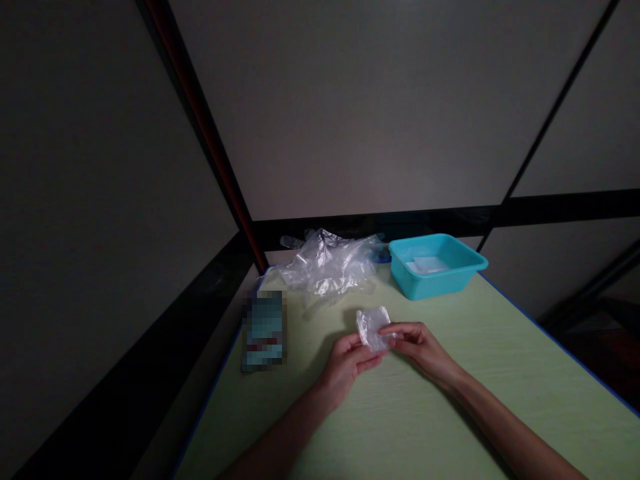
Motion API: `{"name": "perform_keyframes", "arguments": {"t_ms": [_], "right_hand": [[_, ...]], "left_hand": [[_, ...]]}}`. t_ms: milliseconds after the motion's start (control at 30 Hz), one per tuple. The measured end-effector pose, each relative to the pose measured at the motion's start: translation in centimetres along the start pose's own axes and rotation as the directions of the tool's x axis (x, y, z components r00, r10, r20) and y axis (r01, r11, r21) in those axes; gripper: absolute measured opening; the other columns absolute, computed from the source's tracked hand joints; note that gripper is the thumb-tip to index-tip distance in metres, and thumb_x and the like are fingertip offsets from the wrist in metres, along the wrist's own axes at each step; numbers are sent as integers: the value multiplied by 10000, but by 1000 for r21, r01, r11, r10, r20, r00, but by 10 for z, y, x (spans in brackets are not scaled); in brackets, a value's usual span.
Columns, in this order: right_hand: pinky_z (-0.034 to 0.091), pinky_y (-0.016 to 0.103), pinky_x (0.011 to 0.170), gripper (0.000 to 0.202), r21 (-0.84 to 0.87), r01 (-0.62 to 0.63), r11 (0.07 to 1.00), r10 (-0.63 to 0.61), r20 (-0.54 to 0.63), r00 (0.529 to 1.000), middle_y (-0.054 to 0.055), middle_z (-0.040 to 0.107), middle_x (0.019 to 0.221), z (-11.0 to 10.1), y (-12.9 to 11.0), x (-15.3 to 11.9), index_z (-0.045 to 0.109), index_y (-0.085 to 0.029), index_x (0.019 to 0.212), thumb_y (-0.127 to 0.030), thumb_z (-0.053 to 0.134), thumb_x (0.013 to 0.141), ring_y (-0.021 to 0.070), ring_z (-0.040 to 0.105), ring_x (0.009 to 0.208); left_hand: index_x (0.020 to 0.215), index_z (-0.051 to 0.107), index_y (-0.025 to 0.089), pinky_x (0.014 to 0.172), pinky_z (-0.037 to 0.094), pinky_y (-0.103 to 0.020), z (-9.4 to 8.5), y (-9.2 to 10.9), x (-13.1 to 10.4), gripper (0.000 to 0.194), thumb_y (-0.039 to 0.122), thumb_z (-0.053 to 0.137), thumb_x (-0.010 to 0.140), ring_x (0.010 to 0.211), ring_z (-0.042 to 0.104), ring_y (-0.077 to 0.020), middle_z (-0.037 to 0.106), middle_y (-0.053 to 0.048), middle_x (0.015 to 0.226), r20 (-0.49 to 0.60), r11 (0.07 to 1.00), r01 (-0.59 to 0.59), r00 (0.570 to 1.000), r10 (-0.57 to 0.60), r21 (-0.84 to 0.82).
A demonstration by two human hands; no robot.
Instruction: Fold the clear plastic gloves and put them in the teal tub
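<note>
Between my two hands is a folded clear plastic glove [373, 325], a small flat square of the same shiny film as the pile behind it. My left hand [345, 363] grips its lower left edge, with some fingers beneath it. From the right, my right hand [417, 347] pinches the near right side between thumb and fingers. The square is tilted up slightly above the table. Farther back lies a loose, crumpled heap of clear plastic gloves [333, 263], some finger shapes sticking out at its edges.
A turquoise plastic basket [435, 283] stands at the back right, with flat whitish folded pieces [427, 265] inside. At the left edge lies a blurred-out greenish packet [265, 330]. The pale green table [400, 427] has blue edging and meets a panelled wall [360, 133] behind.
</note>
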State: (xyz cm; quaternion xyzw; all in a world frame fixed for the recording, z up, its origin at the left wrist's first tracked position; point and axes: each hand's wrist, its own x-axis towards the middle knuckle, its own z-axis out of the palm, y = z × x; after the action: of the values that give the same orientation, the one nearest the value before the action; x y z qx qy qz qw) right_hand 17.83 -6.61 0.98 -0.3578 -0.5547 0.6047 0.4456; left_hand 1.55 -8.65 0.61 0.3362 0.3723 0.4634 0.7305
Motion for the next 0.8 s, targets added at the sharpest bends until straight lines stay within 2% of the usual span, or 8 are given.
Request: {"name": "perform_keyframes", "arguments": {"t_ms": [200,433,633,800], "right_hand": [[364,232,559,275,-16,7,1000,-8,-47,999,2,629,702,-1,-1,1,671,-172,889,-300,678,646,109,500,590],[382,251,587,272,-45,-18,999,18,-2,1000,19,635,725,-2,2,1,666,-159,860,-330,672,647,125,521,618],[369,241,555,299,-104,-18,994,17,-9,1000,16,617,681,-1,2,1,663,-142,842,-357,673,635,113,499,579],[370,237,540,307,-155,-6,988,10,26,1000,14,607,680,2,-5,0,672,-144,829,-375,669,626,111,490,573]], "left_hand": [[904,635,94,778,449,-316,0,-1,0,314,179,701,609,826,617,-218,657,-114,913,-2,1000,-5,1000,5,0],[762,637,117,681,472,-303,-8,-3,7,299,302,751,556,692,615,-176,666,-68,761,-198,994,-107,975,98,-36],[693,641,94,663,467,-299,-8,1,8,319,315,773,505,661,609,-178,660,-81,701,-215,991,-124,970,112,-42],[726,641,99,650,461,-288,-8,3,8,317,298,768,514,647,604,-170,660,-78,713,-232,988,-146,964,130,-51]]}}
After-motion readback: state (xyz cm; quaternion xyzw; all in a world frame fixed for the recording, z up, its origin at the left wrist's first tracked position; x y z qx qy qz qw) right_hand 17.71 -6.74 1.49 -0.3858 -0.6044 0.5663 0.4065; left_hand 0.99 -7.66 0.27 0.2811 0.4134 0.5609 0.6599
